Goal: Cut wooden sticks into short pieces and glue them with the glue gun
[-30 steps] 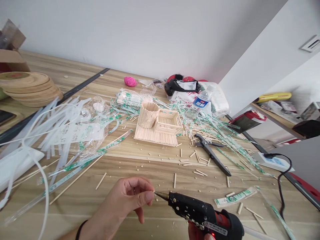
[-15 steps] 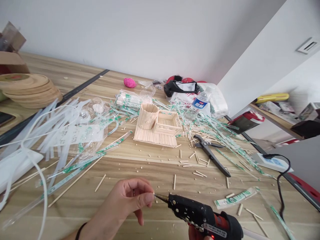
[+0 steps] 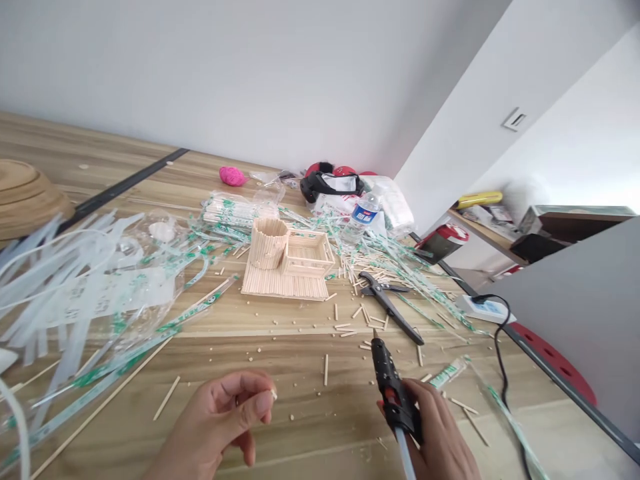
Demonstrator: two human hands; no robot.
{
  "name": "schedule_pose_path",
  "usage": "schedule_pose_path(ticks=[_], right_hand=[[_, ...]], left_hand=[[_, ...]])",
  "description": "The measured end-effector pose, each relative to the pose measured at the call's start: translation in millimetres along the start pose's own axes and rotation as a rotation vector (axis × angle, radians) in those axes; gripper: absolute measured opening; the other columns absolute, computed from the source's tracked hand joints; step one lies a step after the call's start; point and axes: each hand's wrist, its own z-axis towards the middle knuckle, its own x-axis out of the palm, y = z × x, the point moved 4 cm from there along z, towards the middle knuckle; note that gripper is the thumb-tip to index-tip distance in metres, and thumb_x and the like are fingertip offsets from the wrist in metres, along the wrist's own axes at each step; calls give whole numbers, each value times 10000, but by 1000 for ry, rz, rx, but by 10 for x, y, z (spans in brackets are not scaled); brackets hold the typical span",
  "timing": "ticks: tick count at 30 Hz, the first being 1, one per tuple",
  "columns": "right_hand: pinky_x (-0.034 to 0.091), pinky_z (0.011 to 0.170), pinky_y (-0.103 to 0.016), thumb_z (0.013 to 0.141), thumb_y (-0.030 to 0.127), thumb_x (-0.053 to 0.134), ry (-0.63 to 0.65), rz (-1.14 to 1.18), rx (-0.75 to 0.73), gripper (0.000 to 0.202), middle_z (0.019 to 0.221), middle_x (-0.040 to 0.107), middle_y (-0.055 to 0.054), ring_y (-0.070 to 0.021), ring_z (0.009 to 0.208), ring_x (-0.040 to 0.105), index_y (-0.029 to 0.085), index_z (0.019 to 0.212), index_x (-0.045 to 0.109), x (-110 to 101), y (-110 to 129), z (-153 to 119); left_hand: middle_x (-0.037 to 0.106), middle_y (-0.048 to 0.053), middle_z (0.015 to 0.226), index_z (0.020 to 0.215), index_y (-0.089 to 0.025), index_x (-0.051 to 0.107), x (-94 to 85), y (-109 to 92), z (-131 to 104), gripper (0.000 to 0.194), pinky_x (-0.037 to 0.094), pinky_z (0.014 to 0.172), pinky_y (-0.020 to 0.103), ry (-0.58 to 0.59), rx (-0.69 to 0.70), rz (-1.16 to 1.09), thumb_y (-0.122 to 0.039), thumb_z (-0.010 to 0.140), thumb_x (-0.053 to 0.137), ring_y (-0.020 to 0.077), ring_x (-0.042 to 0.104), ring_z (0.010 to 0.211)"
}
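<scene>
My left hand (image 3: 225,417) is closed in a pinch above the front of the table. Between thumb and forefinger shows the tip of a small pale piece of wooden stick (image 3: 274,395). At the right, my right hand (image 3: 433,427) wraps round a black hot glue gun (image 3: 393,387), its nozzle pointing away from me and a clear glue stick coming out of its back. Farther back stands a model made of thin wooden sticks (image 3: 285,285): a round cup and a rectangular box with railed sides on a flat stick base. Neither hand touches it.
Black-handled cutters (image 3: 395,310) lie right of the model among short cut sticks. Clear glue sticks (image 3: 75,280) and plastic wrappers cover the left. A water bottle (image 3: 363,217), pink yarn (image 3: 233,176) and a white power strip (image 3: 485,309) with a black cord lie around.
The glue gun has moved right, away from my left fingertips, and its nozzle has swung from pointing left to pointing forward. My left hand keeps its pinch. The view has turned right.
</scene>
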Motion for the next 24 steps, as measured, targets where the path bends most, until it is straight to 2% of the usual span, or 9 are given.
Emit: schedule_pose_path(ticks=[3,5,8,13,15,17,18,20,24], right_hand=[[481,756,-375,777,282,532,96,-166,-59,229,995,632,-52,-260,902,612,264,1000,577,83,-243,63],[482,753,-371,759,265,547,118,-178,-55,228,965,627,-48,-253,893,611,254,983,588,121,-359,73],[494,776,-367,740,274,595,148,-138,-34,247,966,635,-58,-252,901,617,228,981,619,128,-404,77],[525,713,-360,698,346,704,290,-112,32,407,1104,658,-94,-250,840,657,219,1081,653,-81,-268,123],[521,700,-360,714,372,699,258,-146,23,364,1097,677,-84,-251,814,664,247,1056,676,-223,-116,201],[512,700,-351,788,378,631,225,-199,-28,249,1062,690,-69,-246,823,664,263,1001,689,-290,97,328],[507,705,-342,835,358,580,234,-226,-66,199,1039,694,-64,-239,834,663,261,971,689,-268,212,409],[502,723,-317,912,261,466,339,-307,-186,219,979,703,-58,-213,845,662,236,922,683,-91,432,591],[491,803,-298,896,154,525,422,-372,-242,185,944,724,-56,-199,911,663,206,877,702,420,633,1006]], left_hand=[[583,-16,624,634,-200,758,-39,36,21,315,401,396,167,-27,-19,11,-451,481,874,97,427,516],[591,-20,607,658,-206,767,-56,57,43,328,403,403,169,-43,-28,7,-447,468,881,95,431,509],[602,-20,577,673,-200,773,-66,73,74,367,413,414,173,-70,-50,-19,-435,422,900,98,453,508],[622,-14,599,670,-199,778,-90,64,97,379,418,410,161,-125,-46,-39,-421,394,911,105,486,537],[623,-14,609,680,-206,783,-98,64,94,373,436,421,161,-136,-49,-38,-417,400,911,107,496,547],[626,-13,623,685,-212,785,-101,67,84,373,454,436,162,-145,-54,-37,-415,399,912,115,512,568],[628,-13,626,678,-213,784,-101,71,79,381,459,439,162,-148,-59,-37,-417,384,915,120,521,581],[632,-14,626,666,-216,781,-96,81,70,393,463,443,157,-146,-67,-36,-424,363,917,122,528,591],[639,-18,612,673,-210,779,-73,102,69,394,474,454,158,-117,-74,-19,-433,378,914,115,529,574]])
